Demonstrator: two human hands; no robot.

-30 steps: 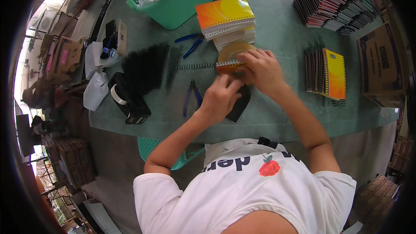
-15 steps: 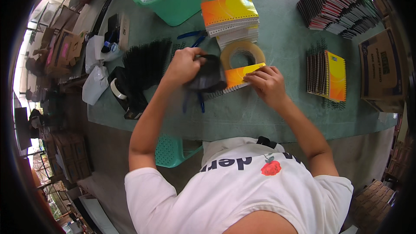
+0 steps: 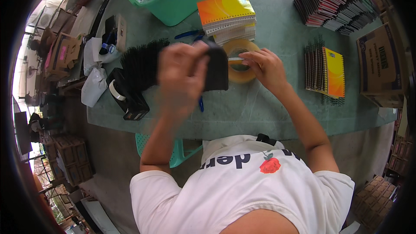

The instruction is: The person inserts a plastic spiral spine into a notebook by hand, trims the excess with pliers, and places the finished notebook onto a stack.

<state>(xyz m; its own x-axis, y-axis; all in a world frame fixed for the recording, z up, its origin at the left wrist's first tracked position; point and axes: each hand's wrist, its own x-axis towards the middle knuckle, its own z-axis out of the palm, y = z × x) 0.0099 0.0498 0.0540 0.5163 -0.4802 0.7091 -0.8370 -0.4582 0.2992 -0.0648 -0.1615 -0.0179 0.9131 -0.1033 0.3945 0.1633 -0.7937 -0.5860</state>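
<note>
My left hand (image 3: pixel 182 67), blurred by motion, is closed on a dark, flat-faced object (image 3: pixel 216 69) whose kind I cannot make out. My right hand (image 3: pixel 264 65) pinches a small spiral notebook (image 3: pixel 235 59), now turned nearly edge-on so mostly a thin pale edge shows; its far end is behind the dark object. Beneath the notebook lies a wide roll of clear tape (image 3: pixel 242 76). Just beyond the roll stands a stack of punched notebooks (image 3: pixel 227 11) with orange and yellow covers. Blue-handled pliers (image 3: pixel 187 34) lie beside that stack, partly hidden.
Black wire spirals (image 3: pixel 141 63) and a black tape dispenser (image 3: pixel 128 95) sit to the left. A green bin (image 3: pixel 182 0) stands at the back. On the right are bound yellow notebooks (image 3: pixel 333 71), stacked black spiral notebooks (image 3: pixel 333 4) and a cardboard box (image 3: pixel 381 65).
The notebook has been lifted and tipped from lying face-up to nearly edge-on over the tape roll. The dark object has turned upright, and my left hand has shifted with it.
</note>
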